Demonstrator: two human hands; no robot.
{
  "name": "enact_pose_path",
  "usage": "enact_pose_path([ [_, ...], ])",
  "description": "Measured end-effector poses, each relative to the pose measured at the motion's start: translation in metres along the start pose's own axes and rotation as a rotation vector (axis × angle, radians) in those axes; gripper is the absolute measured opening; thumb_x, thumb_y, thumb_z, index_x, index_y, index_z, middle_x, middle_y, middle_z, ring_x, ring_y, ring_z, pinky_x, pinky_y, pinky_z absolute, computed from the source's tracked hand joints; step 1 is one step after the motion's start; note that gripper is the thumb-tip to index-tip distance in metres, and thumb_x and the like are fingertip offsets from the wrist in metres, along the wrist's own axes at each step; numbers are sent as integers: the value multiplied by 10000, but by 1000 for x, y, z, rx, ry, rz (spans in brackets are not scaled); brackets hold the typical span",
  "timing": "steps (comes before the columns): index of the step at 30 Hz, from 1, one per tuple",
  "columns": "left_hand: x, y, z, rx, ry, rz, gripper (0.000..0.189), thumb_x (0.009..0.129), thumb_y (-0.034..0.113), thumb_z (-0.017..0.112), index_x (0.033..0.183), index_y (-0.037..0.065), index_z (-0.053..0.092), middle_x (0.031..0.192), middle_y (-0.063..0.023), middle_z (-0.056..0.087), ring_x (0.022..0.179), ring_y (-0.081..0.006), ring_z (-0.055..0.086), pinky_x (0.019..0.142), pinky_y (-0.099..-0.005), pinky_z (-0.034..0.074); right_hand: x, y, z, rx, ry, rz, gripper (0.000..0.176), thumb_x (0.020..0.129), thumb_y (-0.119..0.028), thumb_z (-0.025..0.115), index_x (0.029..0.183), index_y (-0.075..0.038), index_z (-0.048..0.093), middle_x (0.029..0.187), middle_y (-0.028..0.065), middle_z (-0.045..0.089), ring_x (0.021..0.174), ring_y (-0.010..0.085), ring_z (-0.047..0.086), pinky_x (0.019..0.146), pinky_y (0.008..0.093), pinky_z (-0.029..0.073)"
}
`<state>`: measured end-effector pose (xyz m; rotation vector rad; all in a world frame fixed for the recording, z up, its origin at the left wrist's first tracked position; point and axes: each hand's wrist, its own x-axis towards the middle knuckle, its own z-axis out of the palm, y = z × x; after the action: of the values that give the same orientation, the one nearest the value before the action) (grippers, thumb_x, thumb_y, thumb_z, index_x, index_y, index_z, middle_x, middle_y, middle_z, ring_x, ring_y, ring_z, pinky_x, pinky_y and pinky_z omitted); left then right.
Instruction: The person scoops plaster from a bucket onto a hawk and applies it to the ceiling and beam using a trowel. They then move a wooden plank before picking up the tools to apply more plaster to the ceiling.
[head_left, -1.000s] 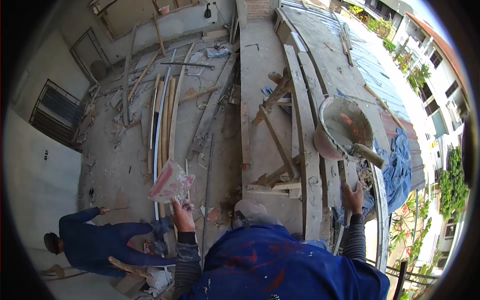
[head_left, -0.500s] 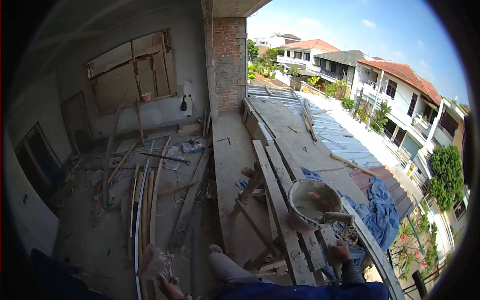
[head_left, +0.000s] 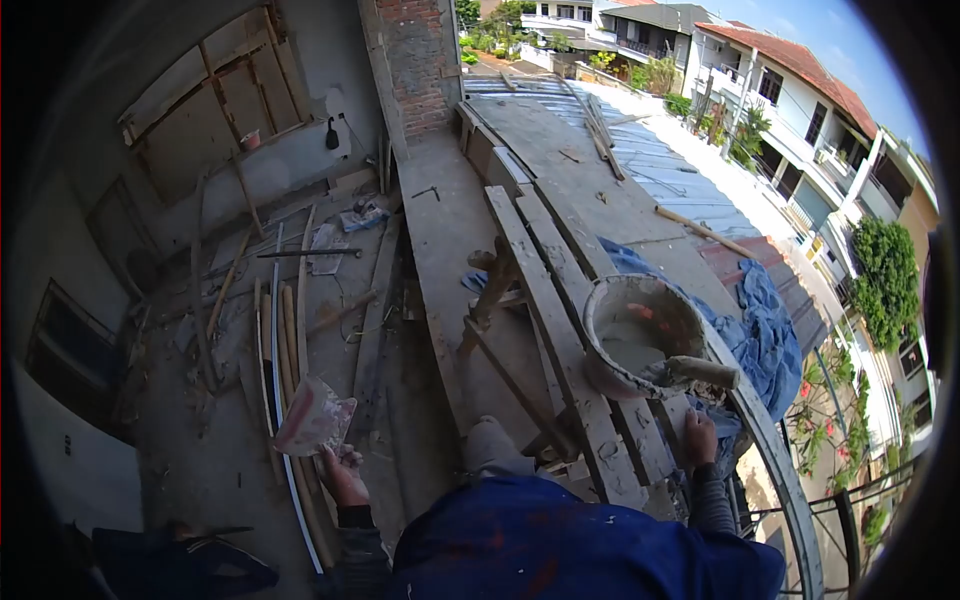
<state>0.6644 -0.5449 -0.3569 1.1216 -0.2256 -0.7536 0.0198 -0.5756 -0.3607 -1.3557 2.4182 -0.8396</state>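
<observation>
My left hand [head_left: 343, 477] is closed on the lower edge of a flat, pinkish plate smeared with mortar [head_left: 316, 418], held tilted up in front of me. The fingers of my right hand [head_left: 700, 438] curl at the edge of a short wooden plank [head_left: 672, 420], close below the bucket. That mortar-crusted bucket [head_left: 598, 345] rests on the scaffold planks, with grey wet mix [head_left: 632, 352] inside. Across its near rim lies a tool with a thick, rounded handle [head_left: 705, 373], its head partly over the mix.
Long scaffold boards [head_left: 555, 340] run away from me beside a concrete ledge [head_left: 425, 220]. Crumpled blue cloth [head_left: 770, 340] lies right of the bucket. Poles and timber [head_left: 290, 340] cover the floor at left. A metal rail [head_left: 770, 450] curves past my right side. Dark blue clothing [head_left: 180, 565] shows lower left.
My view has tilted down and shifted. The left hand has risen with the pinkish plate, which now shows its broad face. My right hand stays at the plank below the bucket.
</observation>
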Motion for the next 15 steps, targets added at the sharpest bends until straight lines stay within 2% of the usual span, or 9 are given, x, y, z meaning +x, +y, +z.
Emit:
enact_pose_path([
  [3, 40, -14, 80, 67, -95, -60, 401, 946, 411, 516, 1103, 43, 521, 773, -51, 553, 646, -134, 520, 587, -265, 434, -3, -11, 3, -197, 61, 87, 477, 896, -419, 461, 788, 6, 651, 827, 249, 637, 793, 433, 611, 714, 503, 464],
  [5, 73, -35, 127, 103, -184, -53, 409, 954, 341, 514, 1161, -11, 489, 780, -73, 577, 616, -140, 548, 591, -246, 457, -1, -16, -1, -268, -25, 227, 493, 896, -443, 419, 859, -32, 690, 902, 252, 644, 875, 419, 612, 800, 494, 469],
  [7, 77, -26, 200, 179, -334, -128, 608, 929, 381, 568, 1366, 21, 347, 1017, -158, 609, 782, -223, 591, 629, -332, 505, -2, -15, 1, -282, -21, 238, 503, 890, -453, 412, 841, -38, 692, 884, 232, 653, 842, 419, 617, 776, 494, 474],
  [8, 85, -34, 237, 167, -395, -121, 610, 930, 387, 564, 1365, 19, 348, 1016, -166, 612, 774, -226, 597, 636, -334, 510, 0, -19, 3, -260, 40, 266, 503, 890, -453, 412, 841, -38, 692, 884, 232, 653, 842, 419, 617, 776, 494, 474],
  [11, 109, -55, 343, 165, -584, -83, 648, 934, 410, 548, 1362, -24, 329, 1061, -184, 610, 813, -230, 617, 679, -329, 518, -2, -26, -3, -291, -67, 271, 597, 853, -564, 424, 818, -39, 706, 871, 221, 664, 837, 380, 643, 780, 460, 497],
  [12, 118, -69, 377, 154, -648, -50, 658, 935, 406, 547, 1368, -33, 316, 1097, -187, 599, 849, -235, 617, 704, -330, 516, -4, -18, 3, -321, -21, 245, 637, 858, -607, 396, 830, -54, 711, 896, 191, 676, 844, 374, 646, 767, 458, 499],
  [13, 128, -90, 409, 139, -711, -22, 668, 937, 402, 545, 1374, -41, 302, 1132, -190, 587, 885, -241, 616, 729, -331, 514, -3, -10, 10, -365, -63, 358, 688, 861, -653, 364, 877, -61, 714, 927, 178, 680, 881, 367, 644, 804, 447, 490],
  [14, 146, -110, 436, 177, -828, -137, 674, 941, 387, 542, 1392, -43, 283, 1210, -194, 547, 965, -254, 597, 776, -343, 502, -1, -12, 5, -338, -66, 347, 713, 858, -674, 352, 898, -62, 713, 940, 182, 678, 901, 365, 640, 828, 440, 480],
  [15, 124, -90, 463, 262, -819, -28, 660, 939, 369, 553, 1377, -52, 297, 1211, -188, 553, 985, -258, 595, 781, -345, 502, -5, -16, 7, -307, -83, 340, 738, 855, -696, 340, 920, -62, 713, 953, 187, 676, 921, 364, 636, 853, 433, 470],
])
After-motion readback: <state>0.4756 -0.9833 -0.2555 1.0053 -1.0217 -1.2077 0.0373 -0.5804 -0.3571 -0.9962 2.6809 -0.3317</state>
